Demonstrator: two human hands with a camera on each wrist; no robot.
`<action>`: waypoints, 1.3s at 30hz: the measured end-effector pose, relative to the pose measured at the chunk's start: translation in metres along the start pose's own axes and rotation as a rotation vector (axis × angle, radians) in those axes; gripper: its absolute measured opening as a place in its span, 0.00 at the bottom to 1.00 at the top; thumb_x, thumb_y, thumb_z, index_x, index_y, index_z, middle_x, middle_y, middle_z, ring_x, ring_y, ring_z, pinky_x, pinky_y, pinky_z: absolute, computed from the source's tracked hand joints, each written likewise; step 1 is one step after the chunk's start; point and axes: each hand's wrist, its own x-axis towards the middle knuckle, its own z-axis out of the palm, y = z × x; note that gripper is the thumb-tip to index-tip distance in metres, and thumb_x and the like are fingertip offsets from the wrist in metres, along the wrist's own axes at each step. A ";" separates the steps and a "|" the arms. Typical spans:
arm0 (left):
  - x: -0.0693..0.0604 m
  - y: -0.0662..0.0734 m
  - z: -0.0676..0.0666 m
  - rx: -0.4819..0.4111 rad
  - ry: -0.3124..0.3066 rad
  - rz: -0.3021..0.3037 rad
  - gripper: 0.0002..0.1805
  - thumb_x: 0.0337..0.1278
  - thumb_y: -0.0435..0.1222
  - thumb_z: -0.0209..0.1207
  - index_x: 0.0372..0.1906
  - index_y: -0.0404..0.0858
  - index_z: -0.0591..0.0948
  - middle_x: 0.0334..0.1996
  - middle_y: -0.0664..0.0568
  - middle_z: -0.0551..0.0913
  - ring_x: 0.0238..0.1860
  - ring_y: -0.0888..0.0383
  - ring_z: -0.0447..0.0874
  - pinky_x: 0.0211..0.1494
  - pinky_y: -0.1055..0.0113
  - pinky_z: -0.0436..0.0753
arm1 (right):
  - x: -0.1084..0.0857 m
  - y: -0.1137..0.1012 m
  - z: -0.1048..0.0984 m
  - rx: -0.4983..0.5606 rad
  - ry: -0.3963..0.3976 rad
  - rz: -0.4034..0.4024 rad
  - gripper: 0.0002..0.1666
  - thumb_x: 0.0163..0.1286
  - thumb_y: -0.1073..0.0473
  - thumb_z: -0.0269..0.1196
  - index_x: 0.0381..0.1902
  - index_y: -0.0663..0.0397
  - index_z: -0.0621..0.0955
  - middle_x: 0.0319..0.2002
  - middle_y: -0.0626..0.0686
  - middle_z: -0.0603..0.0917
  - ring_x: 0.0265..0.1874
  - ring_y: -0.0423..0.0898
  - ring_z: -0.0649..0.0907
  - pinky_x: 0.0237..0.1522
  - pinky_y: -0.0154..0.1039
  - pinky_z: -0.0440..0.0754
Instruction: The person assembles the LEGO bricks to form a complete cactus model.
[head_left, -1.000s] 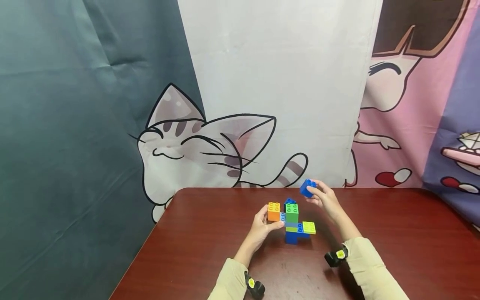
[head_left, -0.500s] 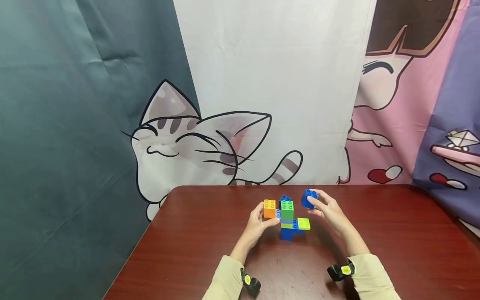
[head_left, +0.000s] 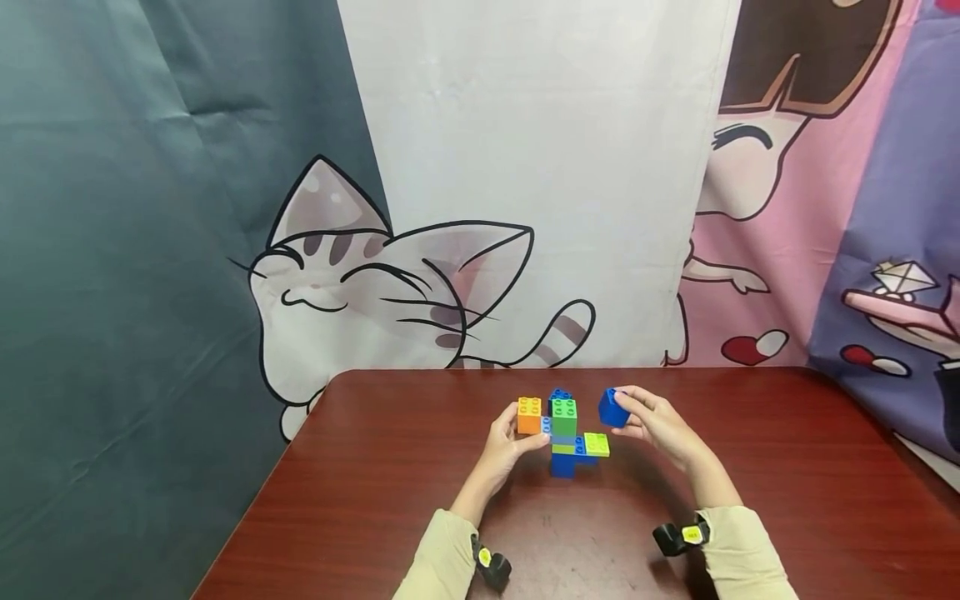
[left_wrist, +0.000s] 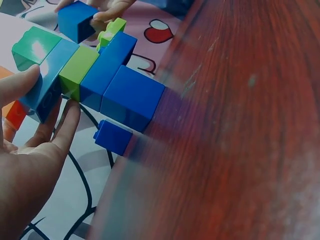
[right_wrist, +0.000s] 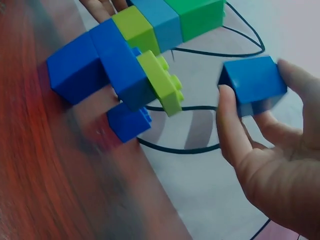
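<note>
A built figure of toy building bricks stands upright on the table. It has a blue base brick (head_left: 562, 466), a lime brick (left_wrist: 78, 67), a light blue brick (left_wrist: 59, 59) and a green brick (head_left: 564, 419) on top. An orange brick (head_left: 529, 417) sits on the left arm, a lime plate (head_left: 597, 444) on the right. My left hand (head_left: 501, 452) grips the light blue brick between thumb and fingers. To the right of the figure, apart from it, my right hand (head_left: 663, 427) pinches a blue brick (head_left: 613, 408) in the air.
Behind the figure a loose blue brick (left_wrist: 114, 137) rests on the table, partly hidden in the head view. The brown tabletop (head_left: 405, 467) ends at a cloth backdrop (head_left: 570, 183) printed with cartoons. Black wrist cameras (head_left: 492, 571) sit at both sleeves.
My right hand has come down with the blue brick and turned it, so its studs show less. The left hand keeps its grip on the figure. The head view has shifted slightly right.
</note>
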 end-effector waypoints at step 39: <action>-0.001 0.000 0.002 -0.037 -0.001 0.007 0.27 0.53 0.26 0.64 0.59 0.28 0.69 0.42 0.54 0.79 0.44 0.64 0.78 0.53 0.77 0.77 | 0.002 0.015 -0.007 -0.121 -0.279 0.025 0.26 0.76 0.50 0.52 0.59 0.68 0.66 0.41 0.50 0.81 0.41 0.45 0.84 0.48 0.39 0.85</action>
